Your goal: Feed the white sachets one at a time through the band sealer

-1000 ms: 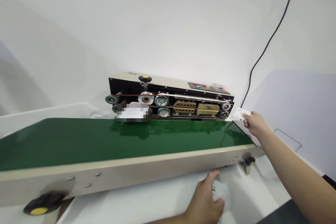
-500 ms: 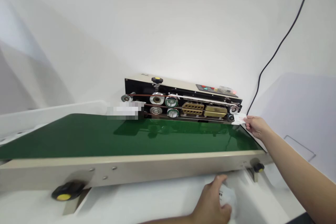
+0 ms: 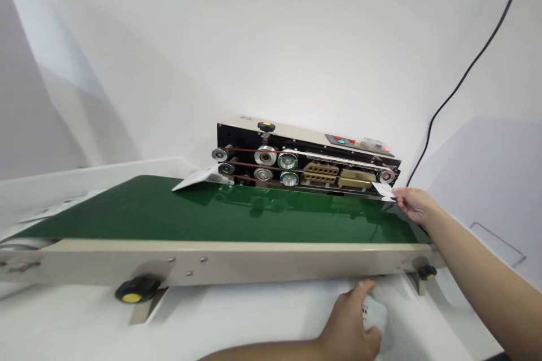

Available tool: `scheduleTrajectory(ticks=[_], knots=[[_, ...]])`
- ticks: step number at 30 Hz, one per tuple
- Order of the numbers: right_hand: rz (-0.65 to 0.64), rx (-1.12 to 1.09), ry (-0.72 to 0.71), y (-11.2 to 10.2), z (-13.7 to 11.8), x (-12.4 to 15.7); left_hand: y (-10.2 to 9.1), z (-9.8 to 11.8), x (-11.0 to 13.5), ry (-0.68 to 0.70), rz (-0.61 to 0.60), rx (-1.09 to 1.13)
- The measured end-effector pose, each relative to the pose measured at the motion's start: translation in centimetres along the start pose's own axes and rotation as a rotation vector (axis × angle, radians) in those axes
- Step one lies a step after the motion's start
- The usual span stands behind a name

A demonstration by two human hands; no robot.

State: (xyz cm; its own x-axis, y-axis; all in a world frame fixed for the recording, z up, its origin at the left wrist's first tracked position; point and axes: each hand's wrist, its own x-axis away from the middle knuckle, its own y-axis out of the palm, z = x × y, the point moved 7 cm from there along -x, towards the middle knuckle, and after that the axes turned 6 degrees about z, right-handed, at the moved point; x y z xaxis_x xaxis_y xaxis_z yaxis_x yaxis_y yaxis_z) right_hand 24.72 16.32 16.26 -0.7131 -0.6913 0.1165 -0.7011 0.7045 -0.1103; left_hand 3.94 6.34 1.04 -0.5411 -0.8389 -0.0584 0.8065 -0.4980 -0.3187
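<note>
My right hand (image 3: 412, 205) pinches the edge of a small white packet (image 3: 383, 189) at the right end of a band sealing machine (image 3: 309, 152). The packet's far edge lies at the machine's lower right roller. Below the front rail, my left hand (image 3: 349, 324) curls around whitish packets with dark print (image 3: 374, 315); how many cannot be made out, as the hand covers part of them. Another flat white packet (image 3: 197, 177) sticks out at the machine's left end, tilted over the green conveyor belt (image 3: 203, 217).
A beige rail (image 3: 262, 262) runs along the belt's front, with a black and yellow knob (image 3: 138, 289) at left and a smaller knob (image 3: 427, 272) at right. More white packets (image 3: 53, 210) lie beyond the belt's left end. A black cable (image 3: 470, 76) hangs along the wall.
The packet in my right hand has moved left, further into the machine's right end. The packet at the left end sticks out further left. My left hand keeps its grip; the view has shifted slightly.
</note>
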Motion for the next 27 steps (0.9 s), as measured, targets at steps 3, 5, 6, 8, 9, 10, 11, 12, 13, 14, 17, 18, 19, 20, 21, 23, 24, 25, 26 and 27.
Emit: scheduleTrajectory(ticks=[3, 5, 6, 8, 9, 10, 11, 12, 13, 14, 17, 18, 19, 20, 21, 23, 24, 25, 26, 27], knots=[[-0.015, -0.013, 0.010, 0.7, 0.0, 0.3, 0.1, 0.1, 0.1, 0.000, -0.005, 0.016], [-0.029, -0.021, 0.014, 1.2, 0.0, 0.5, 0.0, 0.2, 0.2, 0.005, -0.005, 0.024], [-0.039, -0.027, 0.015, 1.4, 0.0, 0.7, 0.0, 0.3, 0.2, 0.007, 0.001, 0.027], [-0.060, -0.042, 0.020, 1.8, 0.0, 1.0, -0.1, 0.4, 0.2, 0.013, 0.012, 0.024], [-0.073, -0.049, 0.025, 2.0, 0.0, 1.3, -0.2, 0.4, 0.2, 0.018, 0.014, 0.023], [-0.086, -0.055, 0.031, 2.2, 0.0, 1.6, -0.2, 0.5, 0.2, 0.022, 0.009, 0.023], [-0.099, -0.060, 0.038, 2.4, 0.0, 1.9, -0.1, 0.5, 0.2, 0.021, 0.003, 0.023], [-0.112, -0.064, 0.044, 2.5, 0.1, 2.2, -0.1, 0.5, 0.2, 0.019, -0.002, 0.026], [-0.125, -0.068, 0.048, 2.7, 0.1, 2.5, -0.1, 0.6, 0.2, 0.017, -0.004, 0.029], [-0.138, -0.072, 0.051, 2.8, 0.1, 2.8, -0.2, 0.7, 0.2, 0.017, -0.004, 0.032], [-0.174, -0.077, 0.046, 3.1, 0.2, 3.7, -0.1, 0.7, 0.3, 0.011, -0.010, 0.039], [-0.181, -0.075, 0.038, 3.2, 0.3, 3.9, -0.1, 0.7, 0.4, 0.000, -0.011, 0.037], [-0.185, -0.070, 0.023, 3.3, 0.3, 4.0, -0.1, 0.5, 0.4, -0.014, -0.009, 0.033], [-0.185, -0.063, 0.004, 3.4, 0.2, 4.2, -0.1, 0.4, 0.4, -0.029, -0.007, 0.031], [-0.180, -0.054, -0.019, 3.5, 0.1, 4.2, -0.1, 0.3, 0.4, -0.040, -0.005, 0.031], [-0.151, -0.038, -0.080, 3.4, -0.2, 4.4, -0.1, 0.2, 0.4, -0.049, -0.010, 0.037], [-0.114, -0.022, -0.131, 3.1, -0.6, 4.6, 0.0, 0.2, 0.5, -0.054, -0.013, 0.039], [-0.063, -0.004, -0.200, 2.3, -1.0, 4.9, 0.0, 0.2, 0.5, -0.062, -0.013, 0.040], [-0.003, 0.015, -0.281, 1.3, -1.5, 5.5, -0.1, 0.2, 0.5, -0.067, -0.012, 0.039], [0.054, 0.034, -0.370, -0.1, -1.8, 6.4, -0.1, 0.2, 0.5, -0.072, -0.010, 0.038]])
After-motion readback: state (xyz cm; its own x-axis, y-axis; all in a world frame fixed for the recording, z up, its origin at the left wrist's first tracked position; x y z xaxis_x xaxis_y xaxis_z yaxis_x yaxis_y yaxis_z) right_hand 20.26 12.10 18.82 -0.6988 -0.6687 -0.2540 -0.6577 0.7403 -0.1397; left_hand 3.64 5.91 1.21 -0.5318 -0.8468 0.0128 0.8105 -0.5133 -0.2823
